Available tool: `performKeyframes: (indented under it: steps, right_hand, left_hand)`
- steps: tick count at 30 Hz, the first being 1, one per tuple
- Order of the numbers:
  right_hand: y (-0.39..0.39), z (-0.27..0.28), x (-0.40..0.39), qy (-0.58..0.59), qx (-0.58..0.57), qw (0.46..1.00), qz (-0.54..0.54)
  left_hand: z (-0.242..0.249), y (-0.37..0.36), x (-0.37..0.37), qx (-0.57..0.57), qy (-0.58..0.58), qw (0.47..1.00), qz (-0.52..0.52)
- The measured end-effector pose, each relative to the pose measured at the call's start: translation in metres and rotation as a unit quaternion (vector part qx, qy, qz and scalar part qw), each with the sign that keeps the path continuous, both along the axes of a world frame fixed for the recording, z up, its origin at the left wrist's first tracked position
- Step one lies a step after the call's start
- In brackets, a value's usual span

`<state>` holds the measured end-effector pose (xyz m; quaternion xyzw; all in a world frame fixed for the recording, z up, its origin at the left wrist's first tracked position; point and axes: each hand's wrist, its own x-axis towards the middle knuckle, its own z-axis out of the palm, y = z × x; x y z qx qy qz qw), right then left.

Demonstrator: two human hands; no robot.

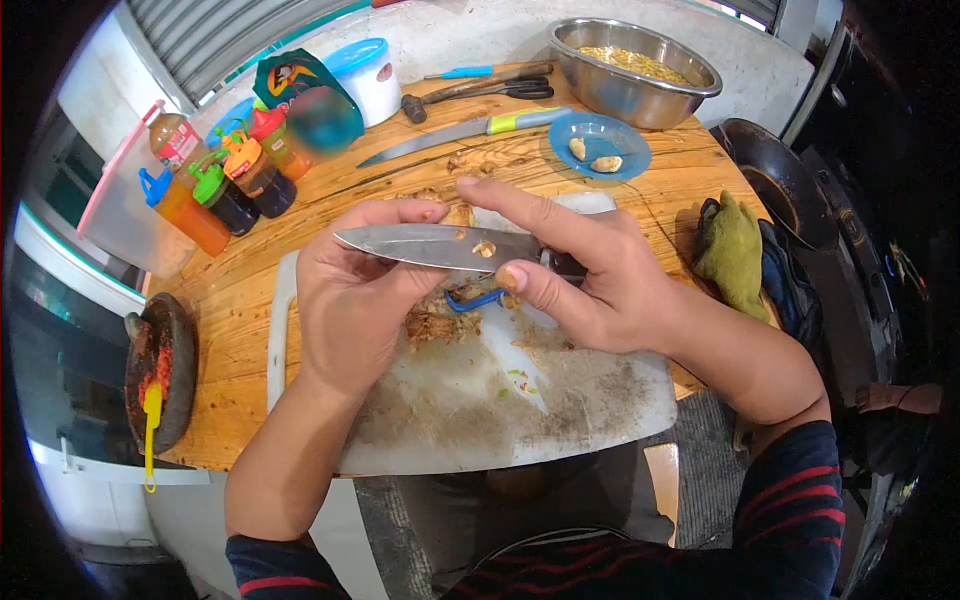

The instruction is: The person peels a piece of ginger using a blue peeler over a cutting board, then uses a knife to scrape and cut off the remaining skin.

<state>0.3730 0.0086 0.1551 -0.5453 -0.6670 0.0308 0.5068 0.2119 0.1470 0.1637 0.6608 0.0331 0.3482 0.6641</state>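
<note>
My right hand (pixel 590 262) grips a knife (pixel 430 245) by its dark handle, index finger and thumb stretched out. The blade lies level over the cutting board, tip to the left, with a pale scrap stuck on its face. My left hand (pixel 350 275) is curled at the tip end, index finger above the blade and thumb below. What it pinches, if anything, is hidden behind the blade. Beneath sits the worn white cutting board (pixel 430 420), with brown peelings (pixel 432 325) and a blue hooked plastic piece (pixel 475 300). Pale clove-like pieces (pixel 606 164) rest on a blue plate (pixel 635 150).
Behind the board lie a large knife (pixel 430 142) and a hammer (pixel 415 108). A metal basin (pixel 640 95) holds yellowish contents. Sauce bottles (pixel 225 200) stand left, above a stone mortar (pixel 180 400) with red paste. A green cloth (pixel 733 255) is at the right edge.
</note>
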Motion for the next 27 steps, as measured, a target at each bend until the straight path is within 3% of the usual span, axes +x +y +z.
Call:
performKeyframes:
  steps: [5, 10, 13, 17, 19, 23, 25, 27]
  right_hand:
    - [0.002, -0.005, 0.000, -0.065, 0.030, 0.997, -0.028]
    - [0.000, -0.007, -0.004, 0.048, -0.015, 0.999, 0.017]
    - [0.007, -0.018, -0.002, 0.106, 0.027, 0.993, 0.052]
    - [0.005, -0.015, -0.003, 0.125, 0.023, 0.990, 0.064]
    - [-0.004, 0.005, -0.003, 0.335, -0.162, 0.921, 0.113]
    - [-0.004, 0.004, 0.001, 0.273, -0.118, 0.951, 0.086]
    - [-0.008, 0.009, -0.001, 0.086, -0.073, 0.993, 0.033]
    - [-0.006, 0.005, 0.000, 0.060, -0.084, 0.994, 0.033]
  left_hand:
    - [0.000, -0.003, -0.001, -0.005, 0.006, 1.000, 0.013]
    - [0.004, -0.008, -0.003, 0.018, 0.028, 0.999, 0.040]
    - [0.005, -0.013, -0.002, 0.009, 0.055, 0.998, 0.043]
    - [-0.001, -0.010, 0.000, 0.015, 0.044, 0.998, 0.039]
    - [-0.001, -0.008, 0.001, -0.005, 0.017, 0.999, 0.027]
    - [-0.001, -0.002, 0.001, -0.004, 0.014, 0.999, 0.037]
    - [0.000, -0.001, 0.001, -0.007, 0.013, 1.000, 0.026]
    - [0.003, -0.006, -0.001, 0.007, 0.024, 0.998, 0.049]
